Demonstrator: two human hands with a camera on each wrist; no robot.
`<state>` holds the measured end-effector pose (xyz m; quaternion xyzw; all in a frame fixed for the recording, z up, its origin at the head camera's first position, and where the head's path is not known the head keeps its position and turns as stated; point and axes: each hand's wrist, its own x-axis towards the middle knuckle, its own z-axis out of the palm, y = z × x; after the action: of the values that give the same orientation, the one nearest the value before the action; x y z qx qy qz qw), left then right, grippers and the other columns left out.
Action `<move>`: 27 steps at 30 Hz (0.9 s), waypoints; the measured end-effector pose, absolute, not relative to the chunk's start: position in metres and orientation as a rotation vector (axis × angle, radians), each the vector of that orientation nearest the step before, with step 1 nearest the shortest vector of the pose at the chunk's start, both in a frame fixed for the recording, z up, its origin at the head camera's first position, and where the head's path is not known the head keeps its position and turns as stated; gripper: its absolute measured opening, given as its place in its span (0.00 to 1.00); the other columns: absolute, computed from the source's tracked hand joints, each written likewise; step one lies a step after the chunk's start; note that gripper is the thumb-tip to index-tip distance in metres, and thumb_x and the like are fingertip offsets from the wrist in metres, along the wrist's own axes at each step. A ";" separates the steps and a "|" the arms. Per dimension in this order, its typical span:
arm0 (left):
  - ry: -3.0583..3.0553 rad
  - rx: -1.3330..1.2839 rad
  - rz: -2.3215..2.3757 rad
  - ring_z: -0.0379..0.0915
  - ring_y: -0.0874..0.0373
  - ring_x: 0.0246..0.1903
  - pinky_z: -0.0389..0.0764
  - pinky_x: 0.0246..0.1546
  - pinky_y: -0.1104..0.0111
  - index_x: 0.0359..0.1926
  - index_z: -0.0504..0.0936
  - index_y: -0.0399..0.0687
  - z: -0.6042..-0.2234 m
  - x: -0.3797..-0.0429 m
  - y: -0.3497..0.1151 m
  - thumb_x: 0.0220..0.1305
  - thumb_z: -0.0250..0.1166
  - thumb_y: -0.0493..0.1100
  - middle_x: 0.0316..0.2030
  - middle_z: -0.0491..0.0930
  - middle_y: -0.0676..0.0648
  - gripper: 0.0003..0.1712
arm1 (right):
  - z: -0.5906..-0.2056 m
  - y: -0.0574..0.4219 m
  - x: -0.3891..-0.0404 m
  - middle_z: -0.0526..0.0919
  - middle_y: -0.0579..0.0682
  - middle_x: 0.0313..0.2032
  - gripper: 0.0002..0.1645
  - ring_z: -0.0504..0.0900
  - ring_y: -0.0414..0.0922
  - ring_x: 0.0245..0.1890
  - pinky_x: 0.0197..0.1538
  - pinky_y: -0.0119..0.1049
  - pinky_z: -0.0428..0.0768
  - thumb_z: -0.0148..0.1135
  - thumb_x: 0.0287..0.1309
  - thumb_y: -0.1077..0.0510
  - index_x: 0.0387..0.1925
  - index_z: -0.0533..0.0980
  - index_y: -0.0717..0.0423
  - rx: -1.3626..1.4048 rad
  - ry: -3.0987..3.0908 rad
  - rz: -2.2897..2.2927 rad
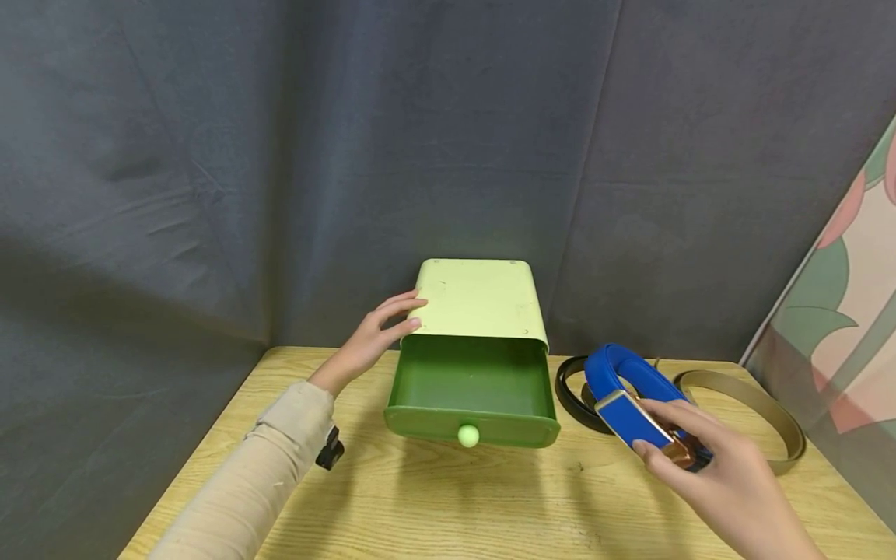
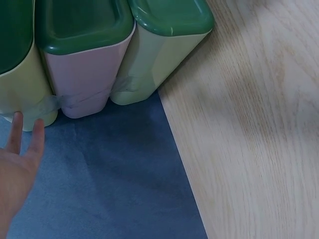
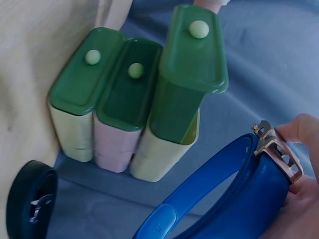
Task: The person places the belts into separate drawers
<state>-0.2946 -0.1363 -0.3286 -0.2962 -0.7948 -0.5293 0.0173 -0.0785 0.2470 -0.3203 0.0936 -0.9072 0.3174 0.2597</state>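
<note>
My left hand (image 1: pixel 369 339) rests with extended fingers on the left top edge of a pale yellow drawer box (image 1: pixel 483 295). The box's green drawer (image 1: pixel 434 424), with a round light-green knob (image 1: pixel 468 435), is pulled out, and its bare floor shows. To its right my right hand (image 1: pixel 728 459) grips a coiled blue belt (image 1: pixel 619 360) by its buckle end, thumb and fingers on either side. In the right wrist view the belt's metal buckle (image 3: pixel 280 152) shows at the fingers, the blue strap looping away from it.
A coiled black belt (image 1: pixel 586 416) and a tan belt (image 1: pixel 777 416) lie on the wooden table (image 1: pixel 350 513) at the right. The right wrist view shows a pink drawer box (image 3: pixel 110 149) and another yellow one (image 3: pixel 70 132) stacked with the opened one. Behind hangs a grey curtain (image 1: pixel 434 140).
</note>
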 end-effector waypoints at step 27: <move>-2.461 -0.863 -1.701 0.49 0.47 0.73 0.55 0.67 0.42 0.69 0.71 0.44 -0.332 -0.294 -0.132 0.75 0.57 0.43 0.75 0.55 0.48 0.25 | -0.266 0.178 -0.112 0.81 0.38 0.38 0.25 0.74 0.35 0.32 0.30 0.26 0.74 0.73 0.48 0.68 0.50 0.82 0.50 1.145 -2.303 0.967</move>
<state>-0.2936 -0.1322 -0.3321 -0.2770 -0.7903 -0.5463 0.0141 -0.1123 0.1776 -0.2663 0.4088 -0.8219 0.3452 0.1956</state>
